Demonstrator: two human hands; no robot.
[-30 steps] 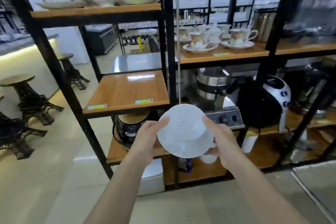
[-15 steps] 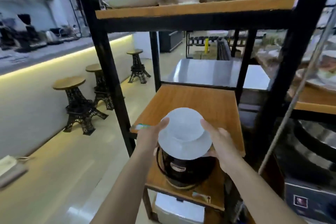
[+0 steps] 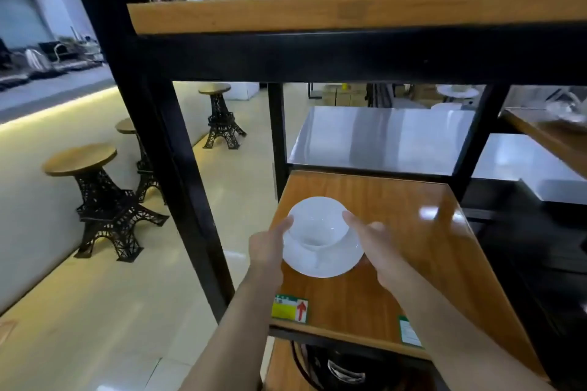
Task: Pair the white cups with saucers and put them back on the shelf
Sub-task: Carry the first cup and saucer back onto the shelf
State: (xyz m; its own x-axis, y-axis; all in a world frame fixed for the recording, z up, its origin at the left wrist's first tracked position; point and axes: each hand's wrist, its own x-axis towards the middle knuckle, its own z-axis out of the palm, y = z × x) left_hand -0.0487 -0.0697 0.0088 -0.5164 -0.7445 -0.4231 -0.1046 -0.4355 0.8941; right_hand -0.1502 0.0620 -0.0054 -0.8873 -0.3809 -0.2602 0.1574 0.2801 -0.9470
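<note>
Resting over the near-left part of a glossy brown wooden shelf board [image 3: 409, 232] in a black metal rack, a plain white round cup [image 3: 317, 222] is seen upright on a plain white round saucer [image 3: 324, 260]; whether the saucer touches the board or is held just above it cannot be told; the pair is gripped from both sides; the left hand [image 3: 268, 246] is curled partly closed against the saucer's left rim, its thumb raised to the cup's left edge; the right hand [image 3: 371, 243] is likewise partly closed at the saucer's right rim, its thumb pointed toward the cup's right edge, the remaining fingers being hidden beneath the saucer; both bare forearms are extended from the lower edge of the view; a green, yellow and white label with a red arrow [image 3: 290, 309] is fixed at the board's front edge, just below the saucer, and a second green and white label [image 3: 409, 332] is fixed farther right along that edge; a higher wooden shelf [image 3: 349, 9] carrying blurred pale dishes is seen overhead; a dark round appliance [image 3: 343, 371] is partly visible on the level below; brown-topped stools with black lattice tower bases [image 3: 101, 197] are placed on the pale floor to the left, well apart from the rack.
</note>
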